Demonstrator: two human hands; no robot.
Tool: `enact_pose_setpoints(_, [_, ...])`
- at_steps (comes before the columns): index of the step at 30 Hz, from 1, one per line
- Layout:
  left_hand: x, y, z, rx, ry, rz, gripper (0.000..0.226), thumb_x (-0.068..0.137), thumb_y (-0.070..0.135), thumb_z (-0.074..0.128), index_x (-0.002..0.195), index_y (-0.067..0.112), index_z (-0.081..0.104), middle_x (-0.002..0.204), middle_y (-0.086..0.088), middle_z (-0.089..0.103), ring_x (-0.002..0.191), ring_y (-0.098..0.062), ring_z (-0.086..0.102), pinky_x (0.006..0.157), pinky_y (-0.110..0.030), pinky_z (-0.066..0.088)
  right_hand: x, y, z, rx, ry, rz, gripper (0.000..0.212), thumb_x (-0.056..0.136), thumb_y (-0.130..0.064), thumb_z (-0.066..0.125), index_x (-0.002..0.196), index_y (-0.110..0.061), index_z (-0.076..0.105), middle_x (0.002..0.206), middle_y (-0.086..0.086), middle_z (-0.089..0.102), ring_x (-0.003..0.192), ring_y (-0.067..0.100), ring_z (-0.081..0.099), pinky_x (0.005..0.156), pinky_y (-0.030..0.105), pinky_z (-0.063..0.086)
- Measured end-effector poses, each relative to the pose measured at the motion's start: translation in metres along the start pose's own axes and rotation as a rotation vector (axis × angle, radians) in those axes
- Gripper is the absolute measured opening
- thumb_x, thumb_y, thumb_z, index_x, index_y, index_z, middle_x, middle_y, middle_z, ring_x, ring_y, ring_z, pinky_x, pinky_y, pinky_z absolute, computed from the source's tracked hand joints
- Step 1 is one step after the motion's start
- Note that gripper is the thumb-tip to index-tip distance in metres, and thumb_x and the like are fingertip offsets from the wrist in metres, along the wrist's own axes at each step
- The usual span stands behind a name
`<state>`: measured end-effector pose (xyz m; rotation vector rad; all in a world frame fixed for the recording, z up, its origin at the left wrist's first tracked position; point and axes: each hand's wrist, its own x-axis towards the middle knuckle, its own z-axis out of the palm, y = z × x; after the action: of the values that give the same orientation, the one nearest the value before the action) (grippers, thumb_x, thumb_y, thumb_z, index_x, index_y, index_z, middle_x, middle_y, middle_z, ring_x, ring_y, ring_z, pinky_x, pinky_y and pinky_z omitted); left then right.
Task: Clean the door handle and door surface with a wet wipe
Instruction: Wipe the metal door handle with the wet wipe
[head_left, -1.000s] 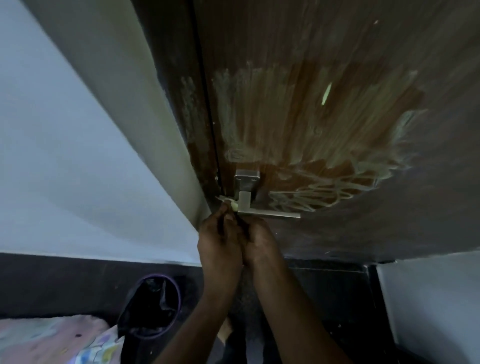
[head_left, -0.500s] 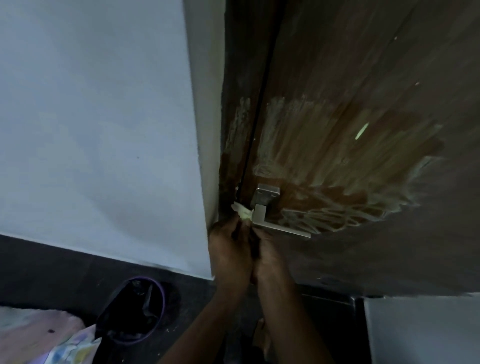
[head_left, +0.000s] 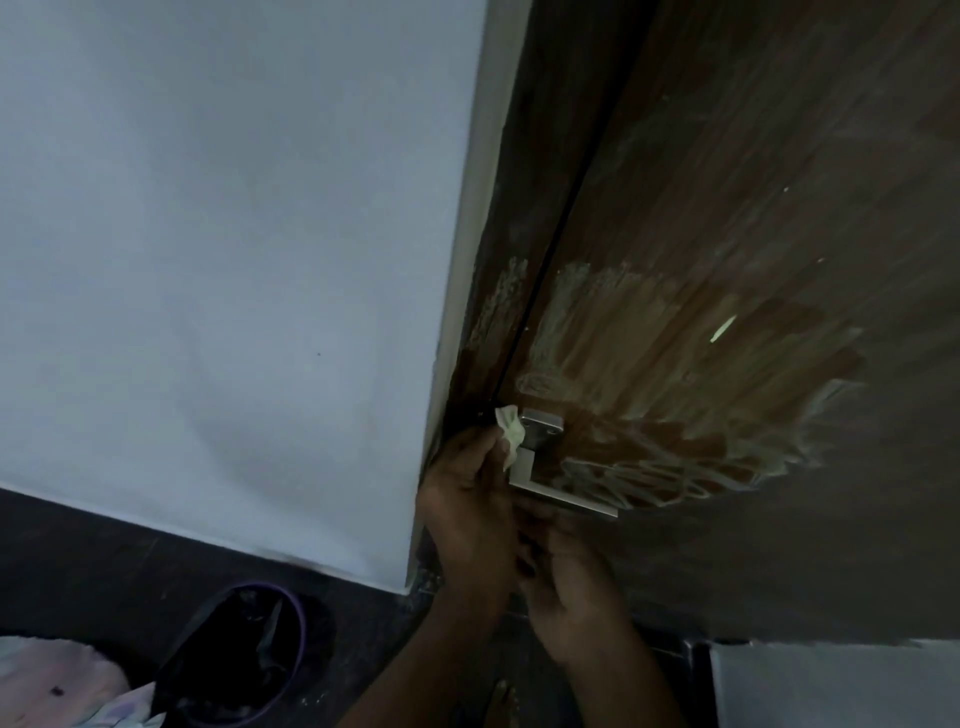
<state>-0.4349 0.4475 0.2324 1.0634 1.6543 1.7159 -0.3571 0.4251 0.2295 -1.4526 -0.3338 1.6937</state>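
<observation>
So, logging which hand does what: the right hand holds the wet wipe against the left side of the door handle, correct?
Not quite: the left hand holds the wet wipe against the left side of the door handle, as the head view shows. The right hand is lower, below the lever.

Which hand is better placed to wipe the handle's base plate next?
The left hand, probably. It already pinches the wet wipe right beside the handle's square base plate. The right hand sits lower, under the lever, and no wipe shows in it.
</observation>
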Motion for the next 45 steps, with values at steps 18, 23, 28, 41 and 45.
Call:
enact_pose_setpoints(18, [0.011,0.034,-0.003,0.048,-0.151,0.016,0.021,0.088,0.017,0.075,0.095,0.037,0.077,0.087,0.026,0.074,0.084,0.009,0.068,0.072,-0.004,0.048,-0.021,-0.037,0.012,-0.783,0.328,-1.250,0.042,0.083,0.000,0.075,0.113,-0.028,0.071,0.108,-0.007,0.067,0.098,0.004,0.067,0.085,0.014,0.053])
enact_pose_setpoints(23, [0.007,0.036,-0.010,0.017,-0.160,-0.075,0.022,0.092,0.027,0.071,0.083,0.047,0.073,0.080,0.029,0.073,0.077,0.011,0.068,0.063,-0.002,0.046,-0.013,-0.029,0.020,-0.929,0.364,-1.457,0.023,0.095,-0.005,0.064,0.115,-0.014,0.070,0.116,-0.023,0.061,0.109,-0.004,0.061,0.091,0.006,0.045])
enact_pose_setpoints(28, [0.010,0.036,-0.017,0.118,-0.137,-0.018,0.023,0.094,0.022,0.069,0.089,0.044,0.072,0.078,0.034,0.067,0.082,0.015,0.063,0.071,0.002,0.041,0.004,-0.036,0.021,-1.049,0.328,-1.598,0.023,0.100,-0.017,0.055,0.117,-0.012,0.071,0.115,0.004,0.065,0.106,0.014,0.063,0.092,0.030,0.054])
enact_pose_setpoints(41, [-0.004,0.053,-0.022,0.148,-0.128,0.129,0.041,0.094,0.018,0.051,0.132,0.012,0.064,0.132,-0.004,0.061,0.119,0.001,0.048,0.102,-0.003,0.031,0.010,-0.059,0.024,-1.218,0.317,-1.778,0.028,0.095,-0.007,0.067,0.120,0.004,0.067,0.112,0.017,0.067,0.101,0.025,0.061,0.097,0.029,0.050])
enact_pose_setpoints(45, [-0.007,0.051,-0.026,0.139,-0.151,0.108,0.040,0.094,0.018,0.052,0.132,0.014,0.065,0.132,-0.003,0.061,0.119,0.003,0.048,0.099,0.000,0.030,0.012,-0.057,0.014,-1.261,0.291,-1.790,0.028,0.093,-0.005,0.067,0.118,0.007,0.067,0.112,0.019,0.069,0.100,0.028,0.064,0.096,0.031,0.051])
